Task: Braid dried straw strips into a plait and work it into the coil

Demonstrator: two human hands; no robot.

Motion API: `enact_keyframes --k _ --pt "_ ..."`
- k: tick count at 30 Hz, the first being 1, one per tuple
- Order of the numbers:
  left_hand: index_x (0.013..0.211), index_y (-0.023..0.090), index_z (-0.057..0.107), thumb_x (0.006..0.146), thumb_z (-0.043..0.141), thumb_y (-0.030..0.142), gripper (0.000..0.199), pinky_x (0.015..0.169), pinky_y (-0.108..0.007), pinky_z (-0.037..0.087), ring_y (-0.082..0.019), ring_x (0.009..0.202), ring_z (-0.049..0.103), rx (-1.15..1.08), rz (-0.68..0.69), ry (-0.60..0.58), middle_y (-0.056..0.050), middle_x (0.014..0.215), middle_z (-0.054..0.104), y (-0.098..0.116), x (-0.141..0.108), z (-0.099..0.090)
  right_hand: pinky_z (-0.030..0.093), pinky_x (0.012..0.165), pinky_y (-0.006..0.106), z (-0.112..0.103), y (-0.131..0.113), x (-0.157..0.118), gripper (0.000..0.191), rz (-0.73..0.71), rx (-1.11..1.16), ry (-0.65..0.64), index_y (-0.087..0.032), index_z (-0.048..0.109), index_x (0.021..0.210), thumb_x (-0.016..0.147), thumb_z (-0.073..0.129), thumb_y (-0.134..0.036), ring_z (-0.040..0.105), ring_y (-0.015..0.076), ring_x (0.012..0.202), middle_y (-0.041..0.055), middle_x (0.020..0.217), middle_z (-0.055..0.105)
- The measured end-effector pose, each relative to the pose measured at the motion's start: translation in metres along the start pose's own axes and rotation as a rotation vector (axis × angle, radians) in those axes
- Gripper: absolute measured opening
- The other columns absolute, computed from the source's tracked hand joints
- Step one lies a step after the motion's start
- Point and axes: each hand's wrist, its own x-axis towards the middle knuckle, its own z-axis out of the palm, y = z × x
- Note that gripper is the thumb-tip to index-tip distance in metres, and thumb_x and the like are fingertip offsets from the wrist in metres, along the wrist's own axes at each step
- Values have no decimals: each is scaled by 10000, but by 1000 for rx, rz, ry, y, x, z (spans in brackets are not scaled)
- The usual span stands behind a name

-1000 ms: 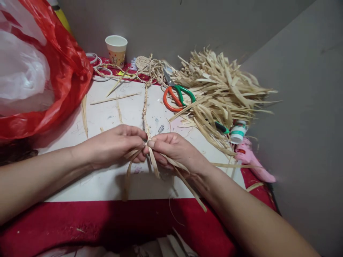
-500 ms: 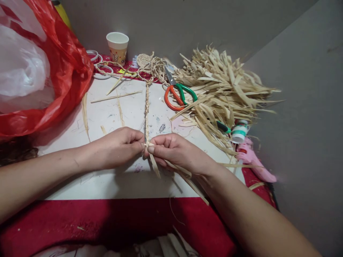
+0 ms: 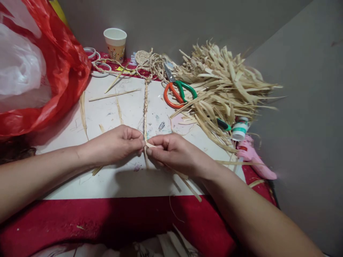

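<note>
A thin braid of pale dried husk strips [image 3: 145,110] runs down the white board [image 3: 128,185] toward me. At its lower end my left hand [image 3: 122,144] pinches the strips between thumb and forefinger. Close beside it, my right hand [image 3: 171,150] grips the loose strips [image 3: 191,187] that trail out under the palm toward the front edge. Another short strand hangs down between the two hands. The far end of the braid joins a heap of finished braid with a coiled disc [image 3: 144,58]. My fingertips partly hide the crossing point.
Orange-and-green scissors [image 3: 177,93] lie by a big pile of dried husk strips [image 3: 227,76]. A paper cup [image 3: 115,44] and white rings [image 3: 101,68] stand behind. At left is a red plastic bag [image 3: 72,67]; at right, a white bottle [image 3: 240,128] and a pink glue gun [image 3: 253,157].
The strand that stuck out over my right fingers now hangs straight down between the hands. A strip end now shows below my left wrist. The view has shifted slightly.
</note>
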Motion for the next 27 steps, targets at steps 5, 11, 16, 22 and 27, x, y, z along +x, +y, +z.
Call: enact_keyframes --k 5,11,16,22,27 --pt "545 183 403 769 506 269 260 398 -204 157 -48 422 230 110 33 44 67 482 305 -1 -2 1 192 417 200 -3 -4 -7 292 0 -252 156 -155 482 588 817 540 -327 294 52 439 -46 486 374" --pt "527 176 418 765 487 252 260 399 -196 174 -49 426 252 155 44 76 60 475 320 0 -4 5 245 435 210 18 -13 -15 302 -23 -279 174 -168 460 550 847 438 -216 346 61 415 -28 464 443" --pt "554 161 513 761 486 246 225 399 -193 197 -52 426 285 92 33 52 49 476 397 -4 -3 5 269 510 243 33 -11 -15 298 -142 -664 194 -160 499 627 896 393 -232 413 91 486 17 544 517" --pt "615 144 618 773 500 257 228 415 -191 237 -53 434 339 21 5 42 26 502 496 -6 -2 7 250 496 267 40 -2 -17 199 -200 -1093 245 -160 557 755 898 418 -166 527 144 543 49 623 605" --pt "615 139 618 751 561 231 173 422 -177 276 -46 437 389 -107 -24 43 16 521 549 -2 -3 9 197 442 277 48 -3 -18 147 -224 -1313 221 -144 578 813 853 446 -93 542 147 508 53 651 614"
